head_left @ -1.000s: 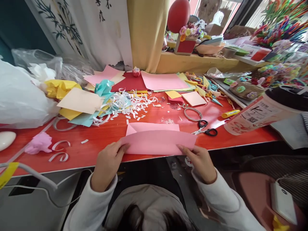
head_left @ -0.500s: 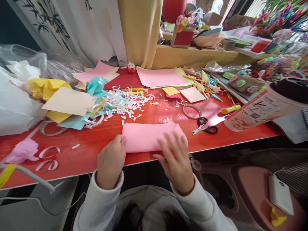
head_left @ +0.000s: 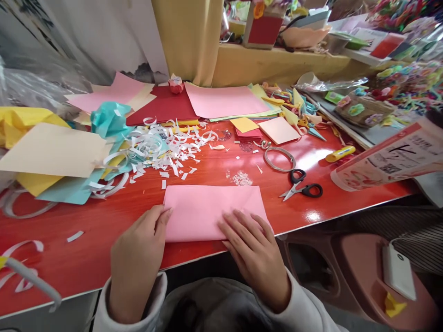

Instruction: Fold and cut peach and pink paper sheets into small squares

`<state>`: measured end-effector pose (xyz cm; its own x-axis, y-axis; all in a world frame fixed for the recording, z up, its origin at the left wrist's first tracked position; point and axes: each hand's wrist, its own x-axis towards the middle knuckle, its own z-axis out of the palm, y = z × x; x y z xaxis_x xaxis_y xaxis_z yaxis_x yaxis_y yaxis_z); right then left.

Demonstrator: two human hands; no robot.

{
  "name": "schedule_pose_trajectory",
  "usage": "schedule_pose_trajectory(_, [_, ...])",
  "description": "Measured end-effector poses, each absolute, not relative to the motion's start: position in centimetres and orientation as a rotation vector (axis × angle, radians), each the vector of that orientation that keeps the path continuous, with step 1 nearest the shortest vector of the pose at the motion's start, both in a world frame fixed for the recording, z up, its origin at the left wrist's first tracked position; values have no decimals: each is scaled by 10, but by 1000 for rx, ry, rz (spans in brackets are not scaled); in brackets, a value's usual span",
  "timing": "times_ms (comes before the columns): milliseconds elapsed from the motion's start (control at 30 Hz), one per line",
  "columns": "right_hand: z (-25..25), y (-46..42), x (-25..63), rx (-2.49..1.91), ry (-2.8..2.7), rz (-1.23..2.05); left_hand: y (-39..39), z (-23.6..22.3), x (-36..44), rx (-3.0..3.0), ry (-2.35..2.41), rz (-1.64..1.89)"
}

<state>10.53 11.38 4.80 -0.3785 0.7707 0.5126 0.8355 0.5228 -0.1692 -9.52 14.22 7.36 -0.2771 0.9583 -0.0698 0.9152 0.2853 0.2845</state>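
A folded sheet of pink paper [head_left: 207,203] lies flat at the front edge of the red table. My left hand [head_left: 140,258] pinches its left edge between thumb and fingers. Across the paper's lower right part lies my right hand [head_left: 254,256], its fingers stretched out and pressing flat. Just behind the paper is a small heap of tiny clear bits [head_left: 241,179]. Scissors with black handles [head_left: 302,185] rest to the right, blades parted, near a roundish silvery ring [head_left: 279,159].
White paper shreds [head_left: 155,147] spread left of centre, beside a crumpled teal paper [head_left: 110,121] and a cream sheet [head_left: 55,150]. Pink sheets [head_left: 221,99] lie at the back. A printed cup [head_left: 384,159] leans at right, near a yellow marker [head_left: 340,154].
My right hand has come down from above the pink paper and now lies flat on it. The left hand keeps its hold on the left edge. The view has shifted closer and lower.
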Motion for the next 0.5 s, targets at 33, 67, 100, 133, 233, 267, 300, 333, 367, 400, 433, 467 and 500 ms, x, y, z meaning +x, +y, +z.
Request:
schedule_pose_trajectory(33, [47, 114, 106, -1303, -2212, -160, 143, 74, -95, 1679, 2344, 267])
schedule_pose_trajectory(67, [47, 115, 106, -1300, -2202, -157, 144, 74, -95, 1630, 2356, 263])
schedule_pose_trajectory(100, [47, 115, 106, -1298, -2195, -149, 146, 74, -95, 1584, 2364, 265])
schedule_pose_trajectory(133, [47, 116, 106, -1297, -2192, -138, 147, 75, -95, 1544, 2368, 272])
schedule_pose_trajectory(233, [49, 117, 107, -1292, -2200, -104, 150, 76, -95, 1464, 2373, 287])
schedule_pose_trajectory(267, [50, 118, 107, -1286, -2203, -96, 151, 77, -94, 1448, 2375, 285])
schedule_pose_trajectory(300, [50, 118, 108, -1280, -2204, -89, 152, 78, -94, 1437, 2376, 280])
schedule_pose_trajectory(333, [50, 118, 108, -1273, -2204, -84, 153, 78, -93, 1431, 2378, 278])
schedule_pose_trajectory(367, [51, 118, 108, -1271, -2203, -79, 154, 79, -92, 1427, 2382, 278])
schedule_pose_trajectory(400, [50, 118, 108, -1270, -2200, -76, 155, 80, -92, 1424, 2388, 279])
schedule_pose_trajectory(433, [50, 118, 108, -1271, -2197, -73, 155, 80, -91, 1421, 2391, 286])
schedule_pose_trajectory(467, [50, 118, 108, -1272, -2193, -72, 156, 80, -91, 1413, 2396, 303])
schedule_pose_trajectory(500, [50, 118, 108, -1271, -2189, -70, 155, 79, -92, 1398, 2401, 332])
